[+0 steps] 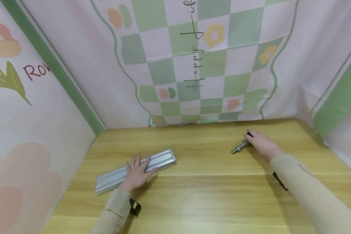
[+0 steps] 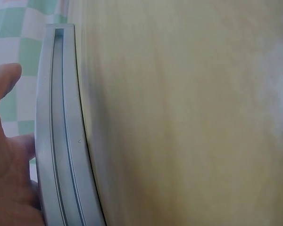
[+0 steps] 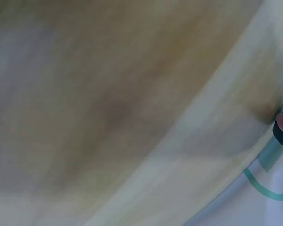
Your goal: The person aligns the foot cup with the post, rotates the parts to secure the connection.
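A silver slotted aluminium profile [image 1: 161,160] lies at a slant on the left of the table. My left hand [image 1: 136,175] rests on its middle with the fingers spread. The left wrist view has the grooved side of the profile [image 2: 59,132] running upright, the thumb standing off beside it. Over to the right, my right hand [image 1: 261,143] grips a threaded metal stud with a nut [image 1: 239,148] by its black end, the threaded part pointing left and toward me. In the right wrist view only a bit of that black end [image 3: 279,135] and fingertips show.
The wood-grain table [image 1: 204,195] ends at the back against a hanging cloth [image 1: 210,78] with green and white checks and flowers. Printed cloth walls also stand along the left and right. Black straps sit on both wrists.
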